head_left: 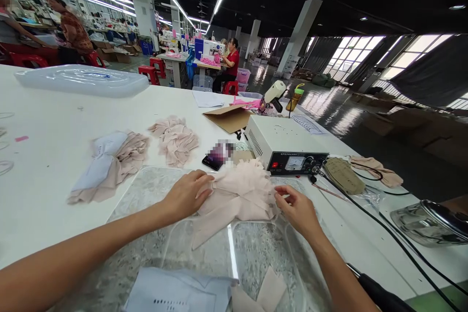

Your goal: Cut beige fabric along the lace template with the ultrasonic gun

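Note:
A loose pile of pale pink cut fabric pieces (241,195) lies in front of me on a clear sheet over a grey mottled surface. At the pile's left edge, my left hand (188,192) has its thumb and bent fingers closed on the cloth. On the opposite side, my right hand (298,209) pinches the right edge between thumb and fingertips. Closer to me are a light blue piece (175,290) with small dark printing and pink fabric strips (270,290).
A bundle tied with pale blue cloth (107,151) and another fabric pile (175,139) lie left. Behind my hands are a phone (217,156) and a control box (288,144) with a cable. A metal pot (427,222) stands right. Co-workers sit at machines farther back.

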`<state>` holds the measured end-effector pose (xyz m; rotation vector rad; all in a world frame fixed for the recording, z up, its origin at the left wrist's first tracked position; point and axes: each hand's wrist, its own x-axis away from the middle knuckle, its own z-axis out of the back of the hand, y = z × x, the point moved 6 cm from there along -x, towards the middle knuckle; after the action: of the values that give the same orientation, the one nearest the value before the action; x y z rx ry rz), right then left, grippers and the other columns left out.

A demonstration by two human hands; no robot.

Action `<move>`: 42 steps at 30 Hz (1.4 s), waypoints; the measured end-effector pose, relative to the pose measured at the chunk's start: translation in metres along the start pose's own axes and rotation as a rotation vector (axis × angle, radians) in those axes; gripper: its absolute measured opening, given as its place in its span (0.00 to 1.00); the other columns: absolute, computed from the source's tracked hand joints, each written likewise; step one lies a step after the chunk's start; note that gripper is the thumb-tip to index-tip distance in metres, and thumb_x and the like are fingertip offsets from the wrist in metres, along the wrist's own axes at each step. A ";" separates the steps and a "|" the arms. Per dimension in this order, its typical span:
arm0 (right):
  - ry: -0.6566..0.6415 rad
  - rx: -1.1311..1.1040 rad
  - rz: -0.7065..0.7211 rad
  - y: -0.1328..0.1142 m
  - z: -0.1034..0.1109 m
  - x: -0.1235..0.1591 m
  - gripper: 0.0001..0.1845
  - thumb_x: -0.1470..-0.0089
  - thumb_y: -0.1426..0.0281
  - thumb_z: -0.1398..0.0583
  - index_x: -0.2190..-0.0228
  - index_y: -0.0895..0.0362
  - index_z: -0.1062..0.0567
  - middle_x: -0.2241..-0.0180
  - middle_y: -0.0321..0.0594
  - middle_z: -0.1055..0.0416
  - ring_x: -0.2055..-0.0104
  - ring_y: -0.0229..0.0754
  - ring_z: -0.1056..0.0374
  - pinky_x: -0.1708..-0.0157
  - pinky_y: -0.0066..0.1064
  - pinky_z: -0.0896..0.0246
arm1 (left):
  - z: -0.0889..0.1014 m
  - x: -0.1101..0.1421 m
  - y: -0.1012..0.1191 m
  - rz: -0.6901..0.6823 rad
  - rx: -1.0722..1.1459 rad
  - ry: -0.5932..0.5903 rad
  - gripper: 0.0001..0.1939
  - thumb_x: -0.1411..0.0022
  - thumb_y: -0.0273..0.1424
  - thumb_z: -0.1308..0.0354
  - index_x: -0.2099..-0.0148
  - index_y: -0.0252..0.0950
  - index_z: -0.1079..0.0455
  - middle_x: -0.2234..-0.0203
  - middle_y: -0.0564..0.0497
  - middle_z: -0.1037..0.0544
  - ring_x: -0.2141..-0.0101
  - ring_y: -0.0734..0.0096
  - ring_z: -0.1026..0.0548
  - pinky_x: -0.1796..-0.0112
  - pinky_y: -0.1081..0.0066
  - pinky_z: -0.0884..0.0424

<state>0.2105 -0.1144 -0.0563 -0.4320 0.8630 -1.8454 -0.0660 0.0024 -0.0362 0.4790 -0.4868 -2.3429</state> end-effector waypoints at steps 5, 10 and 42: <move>-0.462 -0.053 0.035 -0.014 -0.018 0.102 0.10 0.48 0.62 0.40 0.67 0.53 0.23 0.72 0.37 0.27 0.70 0.41 0.30 0.71 0.30 0.36 | -0.006 0.077 0.038 -0.351 0.162 -0.264 0.17 0.36 0.36 0.43 0.46 0.39 0.31 0.53 0.44 0.28 0.55 0.61 0.27 0.55 0.67 0.30; -0.493 0.082 0.191 -0.031 -0.046 0.151 0.06 0.54 0.73 0.40 0.70 0.53 0.27 0.65 0.41 0.30 0.64 0.45 0.32 0.66 0.35 0.36 | -0.029 0.107 0.046 -0.283 0.156 -0.361 0.04 0.36 0.27 0.49 0.62 0.36 0.32 0.62 0.47 0.27 0.64 0.64 0.29 0.60 0.68 0.32; -0.083 0.071 0.092 0.011 -0.010 0.129 0.09 0.44 0.67 0.47 0.70 0.54 0.29 0.70 0.40 0.29 0.68 0.42 0.32 0.68 0.31 0.37 | -0.101 -0.002 0.116 -0.264 0.195 -0.364 0.06 0.36 0.24 0.47 0.66 0.33 0.31 0.66 0.47 0.25 0.67 0.64 0.24 0.65 0.69 0.29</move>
<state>0.1562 -0.2298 -0.0829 -0.4149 0.7463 -1.7557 0.0457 -0.0978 -0.0691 0.2109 -0.8746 -2.6647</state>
